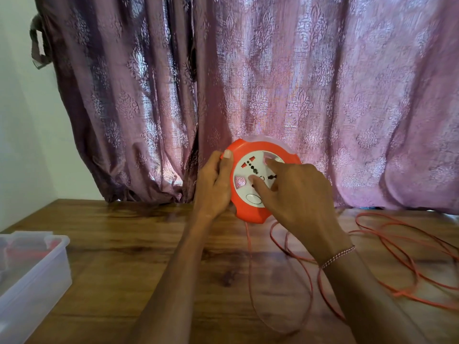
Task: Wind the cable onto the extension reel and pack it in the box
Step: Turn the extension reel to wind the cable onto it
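Left hand [214, 184] grips the rim of an orange reel [250, 150], tilted above a wooden table [139, 244]. Right hand [298, 194] fingers press its white face. Orange cable [407, 259] lies looped at right; clear box [37, 276] at left.

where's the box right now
In the head view, the clear plastic box sits at the table's near-left edge, partly cut off by the frame, well left of the reel and both hands.
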Demonstrator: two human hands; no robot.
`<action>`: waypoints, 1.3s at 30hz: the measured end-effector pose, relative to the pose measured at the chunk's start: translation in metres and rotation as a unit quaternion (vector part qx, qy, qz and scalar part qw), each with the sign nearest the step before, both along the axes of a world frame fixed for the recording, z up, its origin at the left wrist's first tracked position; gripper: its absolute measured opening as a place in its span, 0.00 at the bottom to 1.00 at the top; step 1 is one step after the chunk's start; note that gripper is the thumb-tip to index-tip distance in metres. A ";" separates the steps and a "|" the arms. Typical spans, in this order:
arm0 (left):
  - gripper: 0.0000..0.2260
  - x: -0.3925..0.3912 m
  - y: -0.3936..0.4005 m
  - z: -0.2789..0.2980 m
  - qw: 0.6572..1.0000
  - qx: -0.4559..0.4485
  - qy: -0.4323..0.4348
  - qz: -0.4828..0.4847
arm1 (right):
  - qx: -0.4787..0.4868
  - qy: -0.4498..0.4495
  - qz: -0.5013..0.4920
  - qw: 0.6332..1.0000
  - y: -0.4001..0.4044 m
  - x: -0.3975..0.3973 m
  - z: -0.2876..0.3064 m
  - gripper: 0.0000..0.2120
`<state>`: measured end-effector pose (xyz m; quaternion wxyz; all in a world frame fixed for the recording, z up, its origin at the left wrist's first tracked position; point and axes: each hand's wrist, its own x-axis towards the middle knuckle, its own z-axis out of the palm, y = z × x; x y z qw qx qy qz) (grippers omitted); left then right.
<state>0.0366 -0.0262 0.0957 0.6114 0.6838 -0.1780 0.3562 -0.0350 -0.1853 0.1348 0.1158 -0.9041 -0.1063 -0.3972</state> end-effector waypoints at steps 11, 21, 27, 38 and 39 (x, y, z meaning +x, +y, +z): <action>0.22 -0.002 0.003 0.000 1.000 0.002 -0.007 0.005 | -0.101 0.088 0.138 0.981 -0.010 -0.002 0.008 0.27; 0.17 -0.002 -0.002 0.001 1.000 0.027 -0.006 0.013 | -0.082 0.043 0.066 0.994 -0.004 -0.003 0.000 0.30; 0.16 -0.004 -0.001 0.003 1.000 0.018 -0.014 0.008 | 0.016 0.010 0.041 0.999 0.000 -0.004 -0.001 0.28; 0.15 -0.003 -0.001 0.002 1.000 0.022 -0.009 0.010 | -0.006 -0.015 0.100 0.995 -0.013 -0.006 0.012 0.10; 0.15 -0.003 -0.001 0.002 1.000 0.020 -0.008 0.009 | -0.027 0.000 0.136 0.990 -0.014 -0.005 0.012 0.13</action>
